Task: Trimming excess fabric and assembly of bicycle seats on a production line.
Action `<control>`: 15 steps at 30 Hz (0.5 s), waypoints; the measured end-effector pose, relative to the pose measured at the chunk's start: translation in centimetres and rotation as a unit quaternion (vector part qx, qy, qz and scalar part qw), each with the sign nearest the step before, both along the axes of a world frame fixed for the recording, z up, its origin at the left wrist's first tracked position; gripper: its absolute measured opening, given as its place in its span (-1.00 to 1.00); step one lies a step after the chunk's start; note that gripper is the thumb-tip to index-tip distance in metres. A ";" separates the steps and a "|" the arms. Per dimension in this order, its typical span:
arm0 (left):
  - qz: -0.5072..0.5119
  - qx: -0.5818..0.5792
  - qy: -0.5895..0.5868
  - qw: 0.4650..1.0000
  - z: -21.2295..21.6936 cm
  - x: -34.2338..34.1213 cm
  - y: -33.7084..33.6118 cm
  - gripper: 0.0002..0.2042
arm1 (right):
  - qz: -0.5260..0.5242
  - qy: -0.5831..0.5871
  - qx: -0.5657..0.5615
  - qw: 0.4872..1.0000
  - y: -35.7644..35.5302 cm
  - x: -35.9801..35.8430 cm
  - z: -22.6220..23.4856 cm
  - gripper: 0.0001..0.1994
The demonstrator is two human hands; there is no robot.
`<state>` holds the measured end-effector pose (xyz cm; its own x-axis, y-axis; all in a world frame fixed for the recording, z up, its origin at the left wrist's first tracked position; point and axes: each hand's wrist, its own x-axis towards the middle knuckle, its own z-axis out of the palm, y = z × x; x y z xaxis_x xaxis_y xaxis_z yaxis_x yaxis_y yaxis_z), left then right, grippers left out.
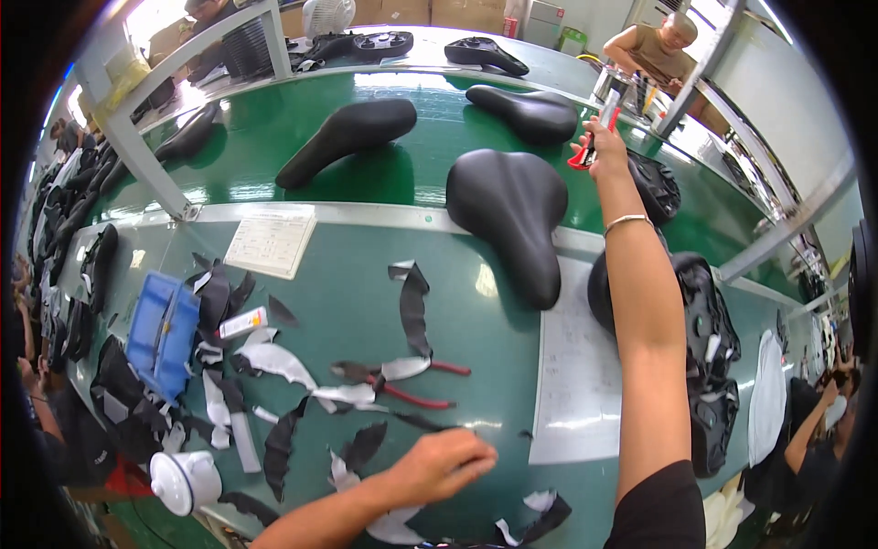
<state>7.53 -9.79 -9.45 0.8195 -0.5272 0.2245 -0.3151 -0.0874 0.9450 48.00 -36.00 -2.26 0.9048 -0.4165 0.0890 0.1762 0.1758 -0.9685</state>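
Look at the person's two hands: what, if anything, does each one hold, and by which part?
Right hand grips a red-handled tool around its handle. Left hand rests on the table among scraps; any hold there cannot be told.

1. A white printed sheet [272, 241] lies left of centre in the upper half, rectangular, slightly tilted;
2. A larger white sheet [578, 371] lies right of centre, lower half, tall and pale;
3. A small white tube with a red-and-yellow label [242, 322] lies centre left;
4. Brown cardboard boxes [430, 11] stand along the top edge.

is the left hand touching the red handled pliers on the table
Apart. The head view shows the left hand resting lower on the table, bare surface between it and the pliers.
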 end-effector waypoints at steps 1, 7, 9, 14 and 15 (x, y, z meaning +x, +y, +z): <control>0.006 0.000 0.001 1.000 0.0 0.0 0.1 -0.91 | -0.017 0.033 0.035 0.999 -0.4 2.3 -0.8 -0.60; -0.017 0.042 0.023 0.999 1.7 1.2 -0.2 -0.90 | 0.084 0.102 0.054 0.990 -1.7 10.3 -5.3 -0.59; 0.007 0.033 0.019 0.999 2.3 1.5 0.0 -0.92 | 0.103 0.123 0.020 0.987 0.6 9.6 -5.6 -0.60; -0.010 0.019 0.001 1.000 1.6 1.0 -0.7 -0.90 | 0.182 0.008 -0.022 0.983 5.2 7.0 0.4 -0.59; -0.005 0.012 0.019 1.000 0.9 0.6 -0.8 -0.90 | 0.183 0.048 -0.015 0.982 5.9 6.0 2.1 -0.57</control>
